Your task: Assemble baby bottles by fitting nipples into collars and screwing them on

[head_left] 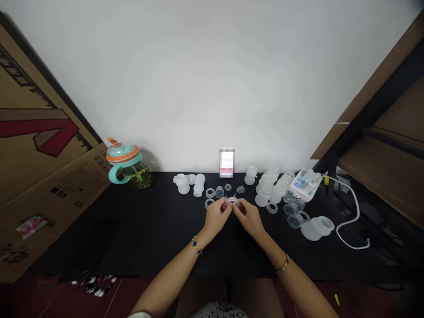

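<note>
My left hand (pixel 216 216) and my right hand (pixel 249 216) meet at the middle of the black table, fingers pinched on a translucent bottle collar ring (pixel 232 200) from both sides. A thin tip sticks up behind the ring; what it belongs to is too small to tell. Just beyond my hands lie a clear dome cap (pixel 219 191), a clear nipple-like piece with a stem (pixel 240 189) and a smaller round piece (pixel 228 187). A loose collar ring (pixel 210 193) rests left of the cap, with another ring partly behind my left hand. My fingertips hide part of the held ring.
Frosted baby bottles (pixel 183 183) lie at the back left, and several more bottles (pixel 264 195) stand on the right. Beyond are clear caps (pixel 294 220), a white power strip (pixel 305 184) with a cable, and a wide bottle (pixel 317 228). A jug (pixel 127 165) stands far left.
</note>
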The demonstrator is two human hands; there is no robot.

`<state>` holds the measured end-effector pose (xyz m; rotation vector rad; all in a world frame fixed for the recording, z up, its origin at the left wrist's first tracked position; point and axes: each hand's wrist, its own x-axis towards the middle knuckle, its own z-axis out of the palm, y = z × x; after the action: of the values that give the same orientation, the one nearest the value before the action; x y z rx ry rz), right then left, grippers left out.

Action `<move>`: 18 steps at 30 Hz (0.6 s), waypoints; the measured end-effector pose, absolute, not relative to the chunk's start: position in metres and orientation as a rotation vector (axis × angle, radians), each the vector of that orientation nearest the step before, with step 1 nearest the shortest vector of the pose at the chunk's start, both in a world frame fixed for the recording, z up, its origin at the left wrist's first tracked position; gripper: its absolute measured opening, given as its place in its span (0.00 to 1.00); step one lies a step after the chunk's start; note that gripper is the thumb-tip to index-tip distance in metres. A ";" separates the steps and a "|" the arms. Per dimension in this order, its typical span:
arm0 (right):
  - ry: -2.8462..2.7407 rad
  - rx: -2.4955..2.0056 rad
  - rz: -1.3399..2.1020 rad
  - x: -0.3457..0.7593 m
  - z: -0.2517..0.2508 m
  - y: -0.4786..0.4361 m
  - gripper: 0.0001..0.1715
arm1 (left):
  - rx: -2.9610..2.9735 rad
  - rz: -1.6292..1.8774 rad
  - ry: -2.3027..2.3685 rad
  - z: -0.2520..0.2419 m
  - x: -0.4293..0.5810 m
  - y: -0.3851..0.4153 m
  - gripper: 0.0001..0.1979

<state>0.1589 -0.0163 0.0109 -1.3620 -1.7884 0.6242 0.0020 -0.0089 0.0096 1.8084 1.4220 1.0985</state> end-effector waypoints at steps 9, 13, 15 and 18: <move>-1.820 -1.435 0.539 0.158 0.012 -0.017 0.15 | 1.843 1.051 1.535 0.013 0.002 -0.010 0.12; -1.830 -1.450 0.493 0.159 0.011 -0.015 0.16 | 1.853 1.029 1.599 0.016 0.003 -0.011 0.10; -1.843 -1.449 0.466 0.160 0.010 -0.015 0.15 | 1.861 1.046 1.585 0.016 0.003 -0.011 0.08; -1.844 -1.443 0.461 0.160 0.011 -0.014 0.14 | 1.879 1.059 1.540 0.016 0.002 -0.010 0.08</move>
<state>0.1601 -0.0144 0.0108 -1.4426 -1.8441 0.4611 0.0022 -0.0103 0.0160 1.8786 1.5403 1.0593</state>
